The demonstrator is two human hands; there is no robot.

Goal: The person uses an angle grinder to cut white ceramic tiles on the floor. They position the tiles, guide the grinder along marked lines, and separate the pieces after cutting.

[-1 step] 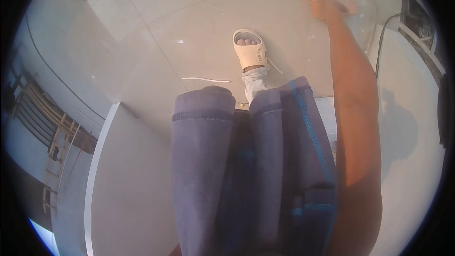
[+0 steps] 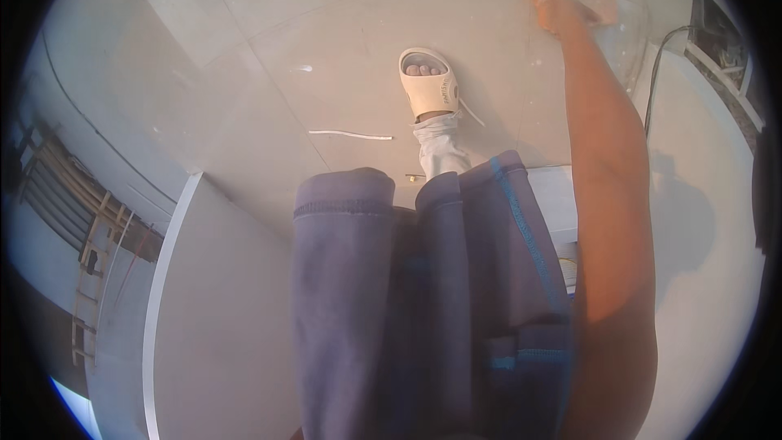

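My right hand is at the upper right, at the end of my outstretched arm, closed on an orange rectangular float-like tool that lies against the pale tiled surface. My left hand is out of sight; only a sliver of skin shows at the bottom edge beside my grey shorts. Beyond the shorts, my foot in a cream open-toed slide rests below and left of the tool, with a pale cloth at the ankle.
A white panel stands at my left, with a wooden ladder beyond it. A white strip lies on the tiles near my foot. A dark cable runs beside a pale panel at the right.
My legs appear slightly lower in the view, showing a little more of the ankle. My right hand and the orange tool have barely moved.
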